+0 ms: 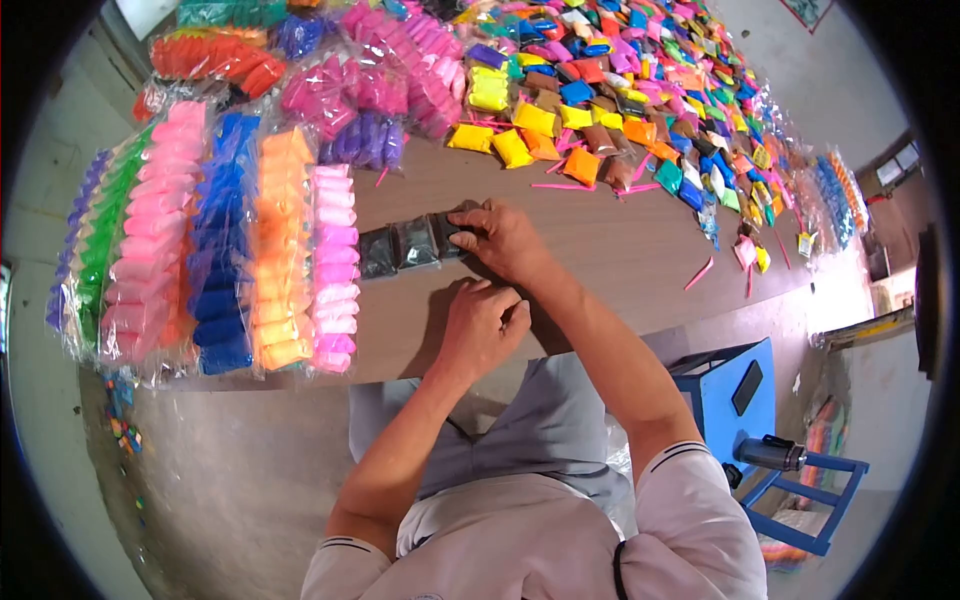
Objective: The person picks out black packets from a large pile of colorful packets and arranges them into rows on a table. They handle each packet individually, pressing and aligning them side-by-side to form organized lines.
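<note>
A row of small black sachets in clear wrap lies flat on the brown table. At its right end my right hand pinches the last black sachet between thumb and fingers. Closer to my body, near the table's front edge, my left hand is closed with its fingers curled in, just below the right hand; nothing shows in it. Left of the sachets stands a pink strip of packets, alongside an orange strip and a blue strip.
Loose coloured sachets and pink sticks are heaped across the back and right of the table. Bundled pink packets lie at the back left. Beside my right arm stands a blue stool with a phone and a flask.
</note>
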The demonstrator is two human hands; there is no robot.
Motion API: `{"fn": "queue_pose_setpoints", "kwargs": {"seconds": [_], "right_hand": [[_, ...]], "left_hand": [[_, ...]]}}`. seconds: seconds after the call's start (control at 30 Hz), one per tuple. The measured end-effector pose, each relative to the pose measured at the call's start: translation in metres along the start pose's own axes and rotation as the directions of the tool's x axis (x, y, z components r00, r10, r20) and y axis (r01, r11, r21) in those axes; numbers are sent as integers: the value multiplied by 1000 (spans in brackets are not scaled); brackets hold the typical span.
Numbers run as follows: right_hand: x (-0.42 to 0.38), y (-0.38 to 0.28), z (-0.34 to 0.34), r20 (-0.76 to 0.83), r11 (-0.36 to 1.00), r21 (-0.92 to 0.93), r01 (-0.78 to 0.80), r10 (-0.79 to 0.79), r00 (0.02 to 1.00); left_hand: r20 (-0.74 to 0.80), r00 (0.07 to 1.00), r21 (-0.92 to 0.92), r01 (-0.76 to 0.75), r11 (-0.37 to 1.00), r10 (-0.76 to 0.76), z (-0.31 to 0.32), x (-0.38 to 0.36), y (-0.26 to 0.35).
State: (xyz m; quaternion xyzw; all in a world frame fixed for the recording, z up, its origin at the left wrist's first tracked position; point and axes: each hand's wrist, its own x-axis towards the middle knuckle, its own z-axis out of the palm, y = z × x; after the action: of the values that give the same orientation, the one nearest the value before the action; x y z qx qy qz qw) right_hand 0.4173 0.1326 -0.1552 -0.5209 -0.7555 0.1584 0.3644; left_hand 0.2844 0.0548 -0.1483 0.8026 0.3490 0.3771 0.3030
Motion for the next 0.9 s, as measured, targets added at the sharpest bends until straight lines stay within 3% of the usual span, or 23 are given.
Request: {"fn": "queue_pose_setpoints", "kwargs": {"seconds": [0.2, 0.3, 0.37, 0.43, 0.5, 0.63, 0.7, 0.77, 0.83, 0.9], "right_hand": [[-2, -6, 8, -9, 999, -51, -20, 19, 1000], [-1, -2, 10, 0, 997, -42, 64, -65, 998], [-5, 9, 8, -115, 975, 217, 39, -14, 993], [-14, -1, -4, -186, 850, 525, -37, 157, 970], [-23, -3, -9, -185, 803, 581, -129, 284, 941], [-41, 14, -33, -183, 812, 536, -233, 381, 906], [-57, 34, -54, -459, 930, 288, -228, 343, 820], [-67, 65, -90, -557, 941, 177, -289, 338, 759], [-76, 92, -128, -621, 918, 205, -340, 390, 679], [-84, 126, -166, -745, 940, 40, -340, 254, 617]], "left_hand": [[-45, 999, 49, -18, 999, 20, 4, -1, 0], [-81, 995, 47, -56, 997, 59, 5, 1, 3], [-17, 999, 102, -46, 994, 48, 2, 0, 8], [-1, 998, 135, -65, 989, 66, 5, -1, 7], [-20, 1000, 136, -1, 991, 4, 5, -2, 6], [0, 1000, 179, 14, 984, -14, 5, -3, 5], [10, 1000, 204, 5, 979, -8, 4, -4, 7], [21, 1000, 225, 2, 974, -7, 5, -3, 10], [2, 1000, 240, 9, 971, -10, 7, -3, 11], [12, 1000, 241, 7, 971, -10, 6, -1, 16]]}}
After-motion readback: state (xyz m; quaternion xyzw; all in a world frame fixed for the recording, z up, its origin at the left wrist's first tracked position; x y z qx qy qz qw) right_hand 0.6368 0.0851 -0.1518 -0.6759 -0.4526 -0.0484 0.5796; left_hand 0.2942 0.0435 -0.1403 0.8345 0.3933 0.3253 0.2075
